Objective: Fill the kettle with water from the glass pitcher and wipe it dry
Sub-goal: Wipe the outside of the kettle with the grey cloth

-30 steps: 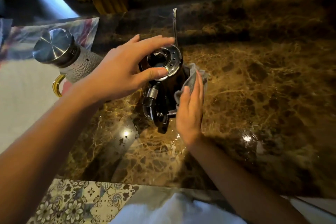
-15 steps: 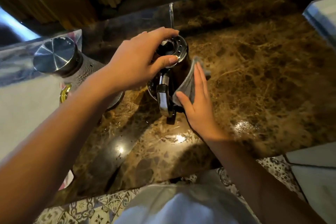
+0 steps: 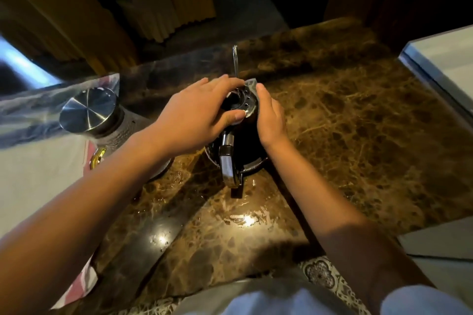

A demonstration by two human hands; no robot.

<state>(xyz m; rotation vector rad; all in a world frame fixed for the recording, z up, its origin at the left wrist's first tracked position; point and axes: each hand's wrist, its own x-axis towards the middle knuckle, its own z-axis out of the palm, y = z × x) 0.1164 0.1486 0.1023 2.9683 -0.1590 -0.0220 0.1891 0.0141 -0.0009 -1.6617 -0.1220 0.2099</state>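
Observation:
A dark kettle (image 3: pixel 247 140) with a chrome handle and a thin gooseneck spout stands on the brown marble counter (image 3: pixel 358 135). My left hand (image 3: pixel 197 115) grips its perforated metal rim from the left. My right hand (image 3: pixel 271 117) presses a grey cloth (image 3: pixel 252 84) against the kettle's right side near the top; most of the cloth is hidden under the palm. The glass pitcher (image 3: pixel 102 120), textured, with a steel lid and a gold handle, stands to the left of the kettle.
A light cloth mat (image 3: pixel 38 166) lies under the pitcher at the left. A white surface with a metal edge (image 3: pixel 440 59) sits at the far right. Water shines on the counter in front of the kettle. Yellow curtains hang beyond the counter.
My right hand has slid the cloth up the kettle's right side, from low on the body to near the rim. My left hand stays on the rim. The camera has tilted.

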